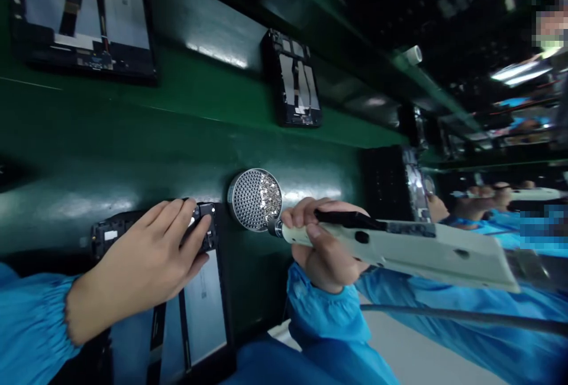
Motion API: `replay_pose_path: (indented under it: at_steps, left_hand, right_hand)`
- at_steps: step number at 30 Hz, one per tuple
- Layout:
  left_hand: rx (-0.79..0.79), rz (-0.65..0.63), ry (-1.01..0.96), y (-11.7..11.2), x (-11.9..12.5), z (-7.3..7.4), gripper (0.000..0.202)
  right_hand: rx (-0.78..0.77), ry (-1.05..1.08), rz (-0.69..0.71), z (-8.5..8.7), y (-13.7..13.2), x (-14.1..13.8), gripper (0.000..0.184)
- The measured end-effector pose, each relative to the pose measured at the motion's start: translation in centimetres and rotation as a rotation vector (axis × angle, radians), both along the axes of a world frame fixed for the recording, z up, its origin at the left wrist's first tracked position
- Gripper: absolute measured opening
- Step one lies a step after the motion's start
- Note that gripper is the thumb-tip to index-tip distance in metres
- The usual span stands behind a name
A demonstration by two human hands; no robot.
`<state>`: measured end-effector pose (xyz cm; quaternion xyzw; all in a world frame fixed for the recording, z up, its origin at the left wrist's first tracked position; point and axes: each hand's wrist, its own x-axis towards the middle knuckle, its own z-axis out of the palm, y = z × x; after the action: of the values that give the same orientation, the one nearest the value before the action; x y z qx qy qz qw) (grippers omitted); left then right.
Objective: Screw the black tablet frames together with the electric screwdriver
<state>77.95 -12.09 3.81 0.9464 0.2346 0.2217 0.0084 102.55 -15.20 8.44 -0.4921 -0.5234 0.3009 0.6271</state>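
My right hand (326,243) is wrapped round a pale electric screwdriver (426,252) with a black lever. The screwdriver's metal nose is at the lower right rim of a round dish (248,199); whether they touch I cannot tell. Rows of small holes cover the dish, and loose screws (270,196) gather on its right side. My left hand (151,249) lies over the upper end of an opened tablet (208,302), its fingers stretched out and resting on the black frame. Part of that tablet is hidden under the hand and sleeve.
Another opened tablet (128,12) lies at the upper left. A smaller opened device (295,77) sits farther back on the green bench (186,136). More dark devices (394,178) stand at the right. A co-worker's hand (474,201) and blue sleeves show beyond, and a cable (461,316) crosses below the screwdriver.
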Motion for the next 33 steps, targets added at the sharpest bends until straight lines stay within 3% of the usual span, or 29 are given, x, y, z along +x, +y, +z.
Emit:
replay_pose_path:
  at_steps: [11,15,20,25,28,33]
  left_hand:
    - [-0.017,0.004,0.008,0.1,0.0,0.2,0.042]
    - [-0.032,0.03,0.012,0.0,0.1,0.1,0.048]
    - [-0.036,0.1,0.024,-0.2,0.1,0.0,0.055]
    - [-0.076,0.135,0.09,-0.2,0.2,0.3,0.058]
    - [-0.09,0.141,0.098,-0.2,0.4,0.3,0.058]
    - [-0.121,0.145,0.059,-0.3,0.5,0.4,0.059]
  right_hand:
    - [0.001,0.012,-0.02,-0.5,0.1,0.1,0.019]
    - [-0.003,0.016,-0.02,-0.6,-0.1,0.2,0.025]
    - [0.018,0.013,0.018,1.8,-0.5,-0.8,0.027]
    - [-0.077,0.013,0.141,4.8,0.1,-4.4,0.026]
    - [-0.086,-0.06,0.259,4.4,0.9,-6.7,0.031]
    - [-0.009,-0.138,0.28,2.7,1.6,-8.2,0.032]
